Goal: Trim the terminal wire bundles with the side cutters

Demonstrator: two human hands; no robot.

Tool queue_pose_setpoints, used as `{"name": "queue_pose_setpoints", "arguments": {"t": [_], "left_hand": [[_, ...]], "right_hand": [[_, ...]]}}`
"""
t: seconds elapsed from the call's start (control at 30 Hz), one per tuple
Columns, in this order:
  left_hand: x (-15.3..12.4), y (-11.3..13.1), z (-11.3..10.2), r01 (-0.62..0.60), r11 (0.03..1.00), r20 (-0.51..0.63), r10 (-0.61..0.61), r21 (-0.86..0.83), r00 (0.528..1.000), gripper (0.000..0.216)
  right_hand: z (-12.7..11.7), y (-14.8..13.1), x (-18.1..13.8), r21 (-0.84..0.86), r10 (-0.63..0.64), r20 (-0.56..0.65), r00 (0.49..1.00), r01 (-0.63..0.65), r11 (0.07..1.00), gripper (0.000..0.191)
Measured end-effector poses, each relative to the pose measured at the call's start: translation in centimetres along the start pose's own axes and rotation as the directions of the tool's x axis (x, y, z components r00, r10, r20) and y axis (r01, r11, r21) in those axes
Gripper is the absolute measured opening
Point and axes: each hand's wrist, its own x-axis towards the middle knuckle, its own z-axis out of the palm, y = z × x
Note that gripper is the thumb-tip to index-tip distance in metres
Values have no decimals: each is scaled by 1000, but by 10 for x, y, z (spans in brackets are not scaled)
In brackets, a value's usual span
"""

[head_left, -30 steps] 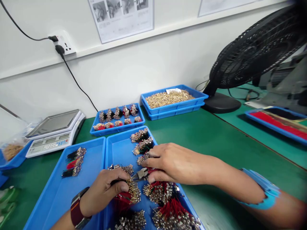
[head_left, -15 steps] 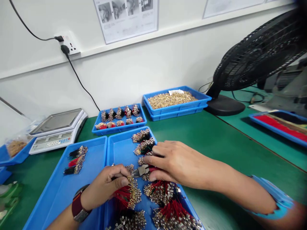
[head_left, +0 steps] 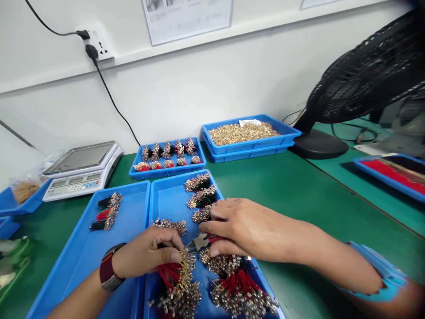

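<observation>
I have the left hand (head_left: 154, 250) with its thumb and curled fingers pinching near the gold-tipped ends of a red wire bundle (head_left: 171, 272), which rests in the nearer part of the right-hand blue tray (head_left: 166, 195) — presumably to steady the loose ends. My right hand (head_left: 237, 230) has its fingers closed around the pliers (head_left: 200, 241), nose pointing at those same ends; I cannot tell whether it bites one. Working low over the tray likely lets anything dropped land inside. Other bundles (head_left: 239, 292) lie along its right side — probably grouped to stay separate on the green surface (head_left: 282, 190).
</observation>
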Motion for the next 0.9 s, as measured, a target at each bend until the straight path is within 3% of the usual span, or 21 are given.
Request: {"name": "queue_pose_setpoints", "arguments": {"t": [0.37, 0.63, 0.9], "left_hand": [[1, 3, 1, -28, 999, -36, 29, 38, 999, 50], [-1, 5, 1, -41, 999, -121, 41, 1, 992, 59], [-6, -3, -2, -19, 998, -138, 10, -61, 990, 59]], "right_hand": [[-4, -3, 0, -22, 7, 26, 1000, -6, 1000, 41], [-5, 2, -2, -17, 43, -119, 992, -45, 999, 49], [-8, 0, -3, -31, 55, -109, 993, -58, 998, 47]]}}
